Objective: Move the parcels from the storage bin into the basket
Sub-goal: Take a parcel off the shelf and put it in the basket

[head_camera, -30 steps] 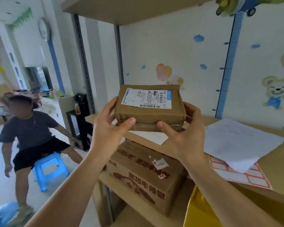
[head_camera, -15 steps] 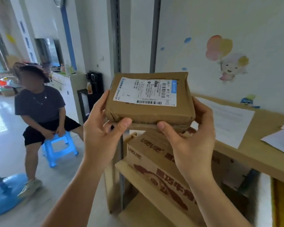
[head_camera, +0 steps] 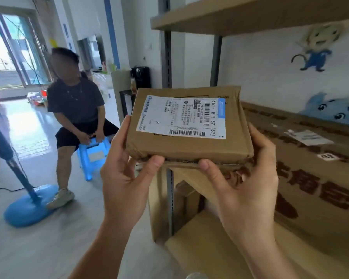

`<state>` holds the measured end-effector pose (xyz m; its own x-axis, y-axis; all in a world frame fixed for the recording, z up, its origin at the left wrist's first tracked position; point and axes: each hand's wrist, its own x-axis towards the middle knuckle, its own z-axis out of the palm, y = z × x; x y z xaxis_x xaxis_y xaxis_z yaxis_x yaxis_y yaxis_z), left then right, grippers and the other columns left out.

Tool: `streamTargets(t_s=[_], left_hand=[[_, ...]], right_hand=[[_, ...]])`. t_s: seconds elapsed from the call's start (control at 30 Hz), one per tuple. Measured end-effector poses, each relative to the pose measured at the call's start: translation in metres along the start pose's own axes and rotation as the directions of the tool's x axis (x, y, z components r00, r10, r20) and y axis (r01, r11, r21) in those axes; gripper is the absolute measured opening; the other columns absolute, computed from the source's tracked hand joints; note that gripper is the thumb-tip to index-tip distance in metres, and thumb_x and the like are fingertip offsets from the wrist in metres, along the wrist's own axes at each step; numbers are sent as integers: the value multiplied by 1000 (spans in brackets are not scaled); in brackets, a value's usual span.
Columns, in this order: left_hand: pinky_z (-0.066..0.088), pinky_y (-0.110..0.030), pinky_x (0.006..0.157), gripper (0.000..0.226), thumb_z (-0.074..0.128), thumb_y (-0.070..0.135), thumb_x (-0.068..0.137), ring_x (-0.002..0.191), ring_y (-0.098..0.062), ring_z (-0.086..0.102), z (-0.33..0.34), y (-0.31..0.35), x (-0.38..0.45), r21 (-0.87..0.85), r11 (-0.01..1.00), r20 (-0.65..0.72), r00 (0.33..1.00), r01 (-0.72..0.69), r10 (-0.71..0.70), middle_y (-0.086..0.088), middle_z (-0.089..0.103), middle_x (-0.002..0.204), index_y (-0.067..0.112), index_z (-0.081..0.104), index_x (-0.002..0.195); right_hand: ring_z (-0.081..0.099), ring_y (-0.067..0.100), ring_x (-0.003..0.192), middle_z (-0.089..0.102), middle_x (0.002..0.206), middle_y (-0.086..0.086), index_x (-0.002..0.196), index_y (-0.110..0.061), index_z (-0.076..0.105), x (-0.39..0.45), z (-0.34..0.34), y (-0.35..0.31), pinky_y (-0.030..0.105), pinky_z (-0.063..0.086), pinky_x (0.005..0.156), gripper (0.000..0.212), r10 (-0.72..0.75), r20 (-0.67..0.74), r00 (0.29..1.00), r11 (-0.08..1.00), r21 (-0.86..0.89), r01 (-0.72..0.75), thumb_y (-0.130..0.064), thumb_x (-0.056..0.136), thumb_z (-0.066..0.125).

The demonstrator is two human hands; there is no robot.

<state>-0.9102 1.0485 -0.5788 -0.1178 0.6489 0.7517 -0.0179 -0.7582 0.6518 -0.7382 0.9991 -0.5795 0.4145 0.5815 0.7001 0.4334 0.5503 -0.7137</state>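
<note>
A small brown cardboard parcel (head_camera: pixel 189 143) with a white shipping label on top is held level in front of me, in the air beside the shelf unit. My left hand (head_camera: pixel 125 178) grips its left end, thumb on the front edge. My right hand (head_camera: pixel 244 184) grips its right end the same way. Neither the storage bin nor the basket shows in this view.
A large printed carton (head_camera: pixel 310 178) lies on the wooden shelf to the right, under an upper shelf board (head_camera: pixel 250 15). A metal shelf post (head_camera: pixel 166 47) stands behind the parcel. A person sits on a blue stool (head_camera: pixel 93 154) at left, near a blue fan base (head_camera: pixel 26 206).
My view has swung left and dropped lower along the shelf. The parcel stays in both hands, now closer and lower, level with the large carton.
</note>
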Motion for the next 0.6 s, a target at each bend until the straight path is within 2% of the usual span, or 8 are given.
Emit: streamTargets(t_s=[0.1,0.23,0.37,0.5,0.6], left_hand=[[52,-15,92,77,71,11,81,121,-1,63,0,-38,-45,-18,1000,-25,1000,-13,13,15,67,129,14,37,150],[50,-20,99,76,74,7,87,129,-9,59,-4,-76,-109,-38,999,-35,999,-34,33,-5,58,143,12,34,152],[47,-23,104,76,74,13,88,133,-13,56,-10,-92,-173,-57,997,-29,999,-43,42,-5,56,146,20,32,151],[48,-23,104,79,75,14,86,131,-11,57,-11,-76,-225,-98,995,-15,1000,-17,15,-2,58,144,10,34,154],[50,-24,102,82,74,16,85,130,-11,58,-9,-64,-255,-137,989,10,999,53,-52,-1,59,142,3,32,154]], right_hand=[[55,16,132,55,142,-4,149,-19,41,-36,-2,46,49,51,104,90,-40,-8,999,999,-15,40,-33,74,89],[57,20,129,56,141,4,148,-8,42,-91,-12,91,47,51,104,87,-129,-23,991,991,-42,128,-32,76,86],[55,19,130,54,143,1,149,-10,42,-154,-34,116,51,53,100,86,-132,-71,989,990,-52,129,-28,78,88],[59,10,125,58,140,-5,147,-16,45,-195,-69,107,43,59,91,87,-79,-63,995,996,-37,76,-29,74,91],[60,8,123,59,138,-6,146,-16,47,-218,-88,99,40,60,88,87,-49,-39,998,994,-103,44,-29,73,92]])
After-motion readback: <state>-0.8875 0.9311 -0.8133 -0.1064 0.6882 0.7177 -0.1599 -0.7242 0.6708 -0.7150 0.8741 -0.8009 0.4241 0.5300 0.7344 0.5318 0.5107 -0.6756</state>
